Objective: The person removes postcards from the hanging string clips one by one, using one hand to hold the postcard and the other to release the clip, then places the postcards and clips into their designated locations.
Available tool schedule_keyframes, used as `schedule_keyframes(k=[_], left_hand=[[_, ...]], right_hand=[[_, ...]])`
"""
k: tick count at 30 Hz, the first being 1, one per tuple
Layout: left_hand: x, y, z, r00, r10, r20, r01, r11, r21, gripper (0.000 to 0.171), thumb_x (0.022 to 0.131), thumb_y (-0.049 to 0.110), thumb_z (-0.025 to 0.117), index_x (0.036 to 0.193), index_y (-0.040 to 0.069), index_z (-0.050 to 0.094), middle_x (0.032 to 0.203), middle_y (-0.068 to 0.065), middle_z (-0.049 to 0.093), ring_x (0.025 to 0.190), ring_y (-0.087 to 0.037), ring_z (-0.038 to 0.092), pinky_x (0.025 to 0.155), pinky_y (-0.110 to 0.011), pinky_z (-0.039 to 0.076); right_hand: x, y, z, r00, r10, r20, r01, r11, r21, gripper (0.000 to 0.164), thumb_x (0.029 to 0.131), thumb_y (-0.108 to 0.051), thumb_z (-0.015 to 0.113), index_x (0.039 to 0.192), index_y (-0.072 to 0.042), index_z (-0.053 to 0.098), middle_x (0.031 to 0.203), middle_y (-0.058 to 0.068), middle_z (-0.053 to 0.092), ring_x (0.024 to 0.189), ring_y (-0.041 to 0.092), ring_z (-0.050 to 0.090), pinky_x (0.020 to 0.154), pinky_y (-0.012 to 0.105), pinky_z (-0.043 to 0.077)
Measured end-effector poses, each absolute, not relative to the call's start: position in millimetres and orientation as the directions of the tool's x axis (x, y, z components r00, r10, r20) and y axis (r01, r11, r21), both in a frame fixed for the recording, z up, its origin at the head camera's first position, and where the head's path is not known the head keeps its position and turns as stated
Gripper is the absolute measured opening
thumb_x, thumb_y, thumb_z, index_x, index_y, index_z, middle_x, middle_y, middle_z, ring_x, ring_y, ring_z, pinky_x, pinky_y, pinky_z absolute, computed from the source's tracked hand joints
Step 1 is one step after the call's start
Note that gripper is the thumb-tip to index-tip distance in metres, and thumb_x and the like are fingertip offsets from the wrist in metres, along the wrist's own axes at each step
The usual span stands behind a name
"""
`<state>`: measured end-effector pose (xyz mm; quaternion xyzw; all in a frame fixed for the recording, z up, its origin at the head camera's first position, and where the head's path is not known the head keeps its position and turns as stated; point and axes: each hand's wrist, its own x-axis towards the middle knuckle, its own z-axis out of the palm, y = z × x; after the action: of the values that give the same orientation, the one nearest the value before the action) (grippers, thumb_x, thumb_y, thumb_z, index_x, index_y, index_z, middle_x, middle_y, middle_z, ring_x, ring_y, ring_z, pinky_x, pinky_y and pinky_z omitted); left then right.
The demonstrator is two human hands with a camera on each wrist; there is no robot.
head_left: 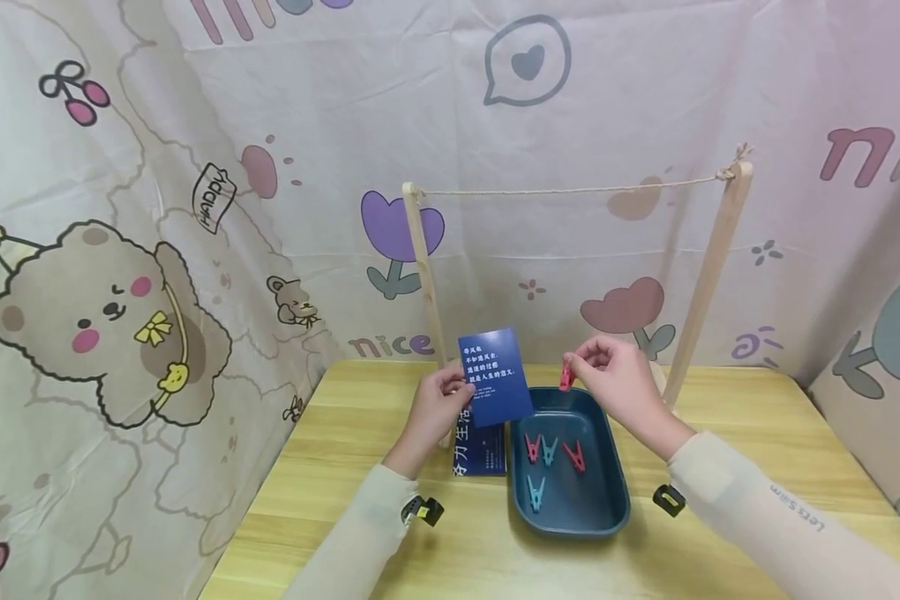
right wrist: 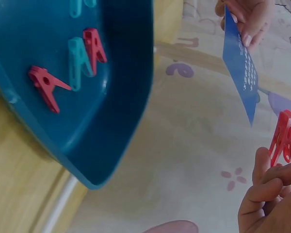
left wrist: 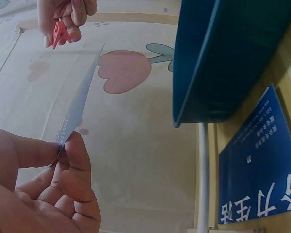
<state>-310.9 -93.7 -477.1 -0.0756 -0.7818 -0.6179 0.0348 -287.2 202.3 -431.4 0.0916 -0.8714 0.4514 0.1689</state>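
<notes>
My left hand [head_left: 438, 408] pinches a blue card [head_left: 498, 379] with white writing by its left edge, thumb on one face. The card is held up above the table, partly over a second blue card [head_left: 482, 450] that lies there. My right hand [head_left: 618, 379] pinches a red clothespin [head_left: 566, 372] between thumb and fingers, above the far right part of a dark blue tray [head_left: 570, 530]. Inside the tray lie several red and light blue clothespins, among them a red clothespin [right wrist: 48, 87] and a light blue clothespin [right wrist: 77, 63]. The card and the held clothespin are apart.
Behind the tray stands a wooden frame, its left post [head_left: 422, 267] and right post [head_left: 711, 275] joined by a string [head_left: 570, 192] at the top. All of it is on a light wooden table [head_left: 307, 500], with a printed cloth [head_left: 510, 250] hanging behind.
</notes>
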Motion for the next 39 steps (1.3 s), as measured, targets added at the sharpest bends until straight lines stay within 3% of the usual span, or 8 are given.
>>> schedule_keyframes(k=[5, 9, 14, 18, 25, 28, 34, 39], left_hand=[[-310.8, -97.9, -486.7, -0.988, 0.074, 0.134, 0.148, 0.252, 0.956, 0.017, 0.101, 0.002, 0.070, 0.117, -0.003, 0.074, 0.095, -0.015, 0.078, 0.085, -0.036, 0.073, 0.081, -0.039, 0.066], [-310.4, -100.5, -493.2, -0.990, 0.072, 0.123, 0.137, 0.262, 0.955, 0.020, 0.101, 0.002, 0.070, 0.120, -0.004, 0.073, 0.094, -0.015, 0.078, 0.087, -0.041, 0.073, 0.075, -0.030, 0.064], [-310.0, -103.9, -499.8, -0.990, 0.080, 0.116, 0.134, 0.279, 0.951, 0.025, 0.101, 0.001, 0.070, 0.124, -0.007, 0.072, 0.094, -0.016, 0.078, 0.081, -0.034, 0.073, 0.070, -0.025, 0.063], [-310.8, -107.2, -506.5, -0.989, 0.091, 0.113, 0.135, 0.293, 0.947, 0.028, 0.101, 0.001, 0.070, 0.127, -0.009, 0.070, 0.095, -0.017, 0.078, 0.080, -0.034, 0.073, 0.076, -0.037, 0.067], [-310.9, -112.1, -515.3, -0.993, 0.087, 0.079, 0.102, 0.301, 0.948, 0.035, 0.101, 0.001, 0.070, 0.135, -0.010, 0.066, 0.095, -0.014, 0.077, 0.078, -0.018, 0.070, 0.088, -0.055, 0.066], [-311.0, -114.4, -518.5, -0.994, 0.090, 0.065, 0.090, 0.307, 0.947, 0.040, 0.101, 0.001, 0.070, 0.138, -0.011, 0.064, 0.095, -0.014, 0.077, 0.077, -0.017, 0.070, 0.082, -0.050, 0.067], [-311.1, -119.3, -526.1, -0.995, 0.087, 0.041, 0.067, 0.326, 0.943, 0.040, 0.101, 0.002, 0.070, 0.138, -0.010, 0.064, 0.096, -0.015, 0.077, 0.077, -0.021, 0.069, 0.064, -0.027, 0.061], [-311.5, -122.6, -531.0, -0.995, 0.089, 0.043, 0.072, 0.360, 0.930, 0.032, 0.102, 0.001, 0.069, 0.132, -0.010, 0.068, 0.098, -0.016, 0.077, 0.074, -0.017, 0.066, 0.063, -0.028, 0.061]], right_hand=[[-286.1, 201.9, -445.6, -0.933, -0.012, 0.361, -0.299, 0.584, -0.755, 0.022, 0.104, -0.032, 0.076, 0.096, -0.012, 0.075, 0.079, 0.002, 0.077, 0.074, 0.020, 0.068, 0.060, 0.027, 0.054], [-284.1, 200.7, -455.8, -0.946, -0.026, 0.324, -0.279, 0.575, -0.769, 0.020, 0.103, -0.032, 0.076, 0.097, -0.013, 0.075, 0.080, 0.002, 0.077, 0.075, 0.020, 0.068, 0.062, 0.027, 0.055], [-281.9, 199.4, -468.9, -0.955, -0.036, 0.293, -0.261, 0.569, -0.780, 0.018, 0.103, -0.029, 0.077, 0.096, -0.013, 0.075, 0.082, 0.008, 0.078, 0.073, 0.021, 0.068, 0.061, 0.028, 0.055], [-279.4, 199.1, -478.7, -0.959, -0.046, 0.280, -0.258, 0.558, -0.789, 0.018, 0.103, -0.028, 0.077, 0.093, -0.013, 0.075, 0.079, 0.007, 0.077, 0.070, 0.020, 0.066, 0.059, 0.028, 0.052], [-276.1, 199.1, -494.0, -0.969, -0.065, 0.239, -0.234, 0.559, -0.795, 0.020, 0.103, -0.031, 0.077, 0.093, -0.014, 0.074, 0.079, 0.000, 0.076, 0.068, 0.017, 0.066, 0.059, 0.027, 0.054], [-274.5, 198.5, -498.0, -0.972, -0.071, 0.224, -0.224, 0.562, -0.796, 0.020, 0.103, -0.032, 0.077, 0.093, -0.015, 0.074, 0.078, -0.001, 0.075, 0.067, 0.017, 0.066, 0.056, 0.027, 0.054], [-269.6, 194.6, -504.7, -0.982, -0.086, 0.166, -0.185, 0.559, -0.808, 0.019, 0.103, -0.030, 0.077, 0.094, -0.014, 0.072, 0.080, 0.004, 0.075, 0.062, 0.018, 0.064, 0.052, 0.029, 0.054], [-265.9, 192.3, -513.0, -0.986, -0.095, 0.136, -0.166, 0.566, -0.807, 0.021, 0.102, -0.031, 0.078, 0.093, -0.013, 0.071, 0.073, 0.001, 0.073, 0.057, 0.017, 0.063, 0.049, 0.030, 0.053]])
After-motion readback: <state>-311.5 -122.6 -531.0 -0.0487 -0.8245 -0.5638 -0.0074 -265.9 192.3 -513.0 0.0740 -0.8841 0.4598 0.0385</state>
